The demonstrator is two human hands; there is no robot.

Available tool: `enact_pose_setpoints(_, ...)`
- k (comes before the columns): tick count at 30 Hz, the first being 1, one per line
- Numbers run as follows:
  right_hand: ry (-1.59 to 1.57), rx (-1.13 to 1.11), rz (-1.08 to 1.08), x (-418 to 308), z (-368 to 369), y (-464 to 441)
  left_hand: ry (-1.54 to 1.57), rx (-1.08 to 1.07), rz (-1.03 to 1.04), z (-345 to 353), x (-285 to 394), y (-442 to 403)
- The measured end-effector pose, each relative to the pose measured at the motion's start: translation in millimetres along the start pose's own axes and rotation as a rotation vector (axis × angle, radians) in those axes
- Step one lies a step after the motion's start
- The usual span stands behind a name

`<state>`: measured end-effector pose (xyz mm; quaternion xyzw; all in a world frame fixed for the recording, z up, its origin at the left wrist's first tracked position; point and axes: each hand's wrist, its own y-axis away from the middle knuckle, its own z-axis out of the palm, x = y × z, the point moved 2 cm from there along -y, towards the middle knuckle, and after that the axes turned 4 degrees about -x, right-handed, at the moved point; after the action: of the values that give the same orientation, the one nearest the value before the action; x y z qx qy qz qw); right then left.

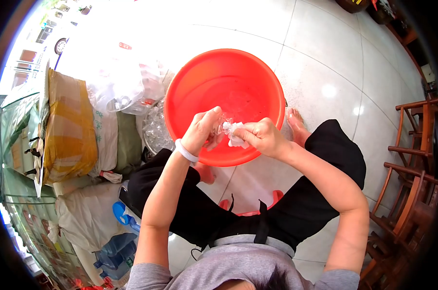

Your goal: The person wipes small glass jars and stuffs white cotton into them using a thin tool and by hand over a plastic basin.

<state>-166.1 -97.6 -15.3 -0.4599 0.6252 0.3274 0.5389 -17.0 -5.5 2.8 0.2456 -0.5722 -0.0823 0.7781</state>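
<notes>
I sit with the red plastic basin point(223, 72) at my 12 o'clock, and I hold both hands above the part of it nearest me, probably so that any drips or bits land inside and not on the tiled floor point(320, 63). My left hand point(199, 130) has its grip closed around a small clear piece point(222, 126), thumb upright towards 1 o'clock and fingers curled behind; that looks like the steadying side. Whether the piece is glass or plastic, I cannot tell. My right hand point(265, 137) has a narrow grip, thumb and forefinger pinching a crumpled white wad point(236, 135), cloth or paper, right up against the piece at about its 3 o'clock. The short pinch seems to suit something this small, as it gives the fingertips close control. A white band point(186, 151) circles my left wrist, just above the basin's near rim. More clear pieces point(156, 128) sit heaped in a round container at my 11 o'clock, close beside the basin, which puts them within easy reach of my left side. My knees are spread and my right foot point(298, 123) rests just outside the rim at the basin's 3 o'clock, which leaves my forearms room to meet in the middle.
</notes>
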Motion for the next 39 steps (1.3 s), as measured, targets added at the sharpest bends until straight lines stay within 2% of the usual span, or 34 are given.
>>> enact_pose_setpoints(3,-0.05,0.008,0.05,-3,-1,-2,-0.086,-0.027,-0.035,-1,-3,-1)
enact_pose_setpoints(5,-0.131,-0.008,0.119,-5,-2,-7,-0.127,0.112,0.23,4,3,-1)
enact_pose_setpoints(6,-0.215,-0.023,0.189,-4,-2,-9,-0.123,0.114,0.232,5,6,1)
enact_pose_setpoints(8,-0.273,-0.006,0.177,-1,-3,-12,-0.052,-0.011,0.378,8,15,5)
enact_pose_setpoints(10,-0.372,-0.029,0.391,-3,-10,-12,-0.06,-0.064,0.401,0,13,5)
enact_pose_setpoints(12,-0.443,-0.032,0.394,-10,-10,-11,-0.064,-0.088,0.323,-1,15,6)
enact_pose_setpoints(13,-0.353,-0.045,0.367,-5,-9,-9,-0.06,-0.086,0.326,-3,15,6)
enact_pose_setpoints(15,-0.262,-0.061,0.34,-3,-6,-4,0.048,-0.073,0.183,-7,10,2)
enact_pose_setpoints(17,-0.064,0.006,0.141,-8,-4,-2,0.039,-0.056,0.114,-5,9,2)
enact_pose_setpoints(22,-0.033,-0.036,0.04,-3,-2,-2,0.029,-0.025,-0.053,-6,7,5)
enact_pose_setpoints(23,-0.014,-0.041,0.073,-2,-3,-3,0.031,-0.025,-0.05,-5,7,5)
enact_pose_setpoints(25,0.005,-0.047,0.105,-5,-3,-5,-0.089,0.035,0.193,-4,11,5)
enact_pose_setpoints(26,-0.129,-0.032,0.149,-11,-3,-7,-0.088,0.036,0.195,-3,13,6)
enact_pose_setpoints(27,-0.263,-0.017,0.193,-14,-2,-8,-0.053,-0.014,0.296,-1,18,8)
enact_pose_setpoints(28,-0.262,-0.019,0.192,-12,-4,-9,-0.018,-0.064,0.396,1,23,11)
enact_pose_setpoints(31,-0.445,-0.017,0.348,-12,-7,-10,-0.024,-0.165,0.396,-3,26,15)
enact_pose_setpoints(34,-0.423,-0.062,0.418,-10,-8,-5,-0.054,-0.182,0.354,-7,25,13)
enact_pose_setpoints(36,-0.359,-0.039,0.333,-14,-5,-4,-0.057,-0.171,0.309,-8,21,11)
enact_pose_setpoints(37,-0.292,-0.016,0.248,-17,-4,-3,-0.014,-0.136,0.229,-7,17,9)
enact_pose_setpoints(39,-0.227,-0.026,0.224,-18,-3,0,-0.028,-0.097,0.093,-4,15,8)
